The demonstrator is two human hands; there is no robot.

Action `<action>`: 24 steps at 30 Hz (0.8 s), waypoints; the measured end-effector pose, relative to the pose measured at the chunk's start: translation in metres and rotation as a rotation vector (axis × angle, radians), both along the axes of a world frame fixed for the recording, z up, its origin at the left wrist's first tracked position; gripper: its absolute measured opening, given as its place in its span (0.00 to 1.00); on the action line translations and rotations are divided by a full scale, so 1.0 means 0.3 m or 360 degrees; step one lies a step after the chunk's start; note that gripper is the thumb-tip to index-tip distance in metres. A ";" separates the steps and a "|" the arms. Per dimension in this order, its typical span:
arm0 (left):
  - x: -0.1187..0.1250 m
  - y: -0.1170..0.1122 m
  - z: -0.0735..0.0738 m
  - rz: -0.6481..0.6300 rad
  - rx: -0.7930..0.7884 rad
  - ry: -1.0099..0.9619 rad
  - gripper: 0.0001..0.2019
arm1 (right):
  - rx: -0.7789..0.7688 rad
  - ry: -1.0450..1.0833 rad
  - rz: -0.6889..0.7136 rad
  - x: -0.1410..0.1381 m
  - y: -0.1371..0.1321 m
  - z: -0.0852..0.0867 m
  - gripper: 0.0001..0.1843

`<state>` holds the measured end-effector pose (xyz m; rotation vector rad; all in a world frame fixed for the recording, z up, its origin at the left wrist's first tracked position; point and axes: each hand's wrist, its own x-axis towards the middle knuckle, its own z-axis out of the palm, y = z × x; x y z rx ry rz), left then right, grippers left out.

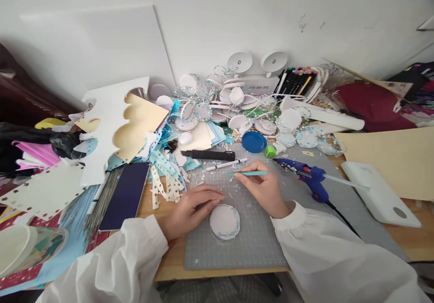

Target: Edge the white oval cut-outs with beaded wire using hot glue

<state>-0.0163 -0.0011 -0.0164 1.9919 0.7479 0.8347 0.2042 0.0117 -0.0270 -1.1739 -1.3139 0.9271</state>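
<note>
My right hand (262,186) is closed round teal tweezers (252,173), its thumb and fingers near their narrow tip, which points left just above the cutting mat. My left hand (195,208) lies low over the mat with its fingers stretched out, fingertips at the upper left edge of a round white disc (224,221). Small pale blue pieces line part of the disc's rim, and a thin clear edge shows beneath it. Nothing shows in my left hand. Tiny paper bits (237,186) are scattered on the mat between the hands.
The grey cutting mat (251,253) bears a black utility knife (213,155), a white pen (226,164), a blue lid (254,142) and a blue glue gun (310,176). Paper scraps (166,176) and a dark blue phone-like slab (125,197) lie left; white discs with beaded strands crowd the back.
</note>
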 end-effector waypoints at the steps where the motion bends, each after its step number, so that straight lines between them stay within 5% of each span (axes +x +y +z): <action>1: 0.000 -0.002 0.004 0.0037 -0.0023 -0.0014 0.13 | 0.0054 -0.0081 -0.0014 -0.001 0.003 -0.004 0.10; 7: -0.013 -0.013 0.024 0.0155 -0.0137 -0.0233 0.15 | 0.0155 -0.0459 -0.0010 -0.003 0.044 -0.021 0.07; 24: -0.034 -0.011 0.001 0.0223 -0.0182 -0.0347 0.13 | 0.0174 -0.0480 0.0075 -0.036 0.079 -0.022 0.06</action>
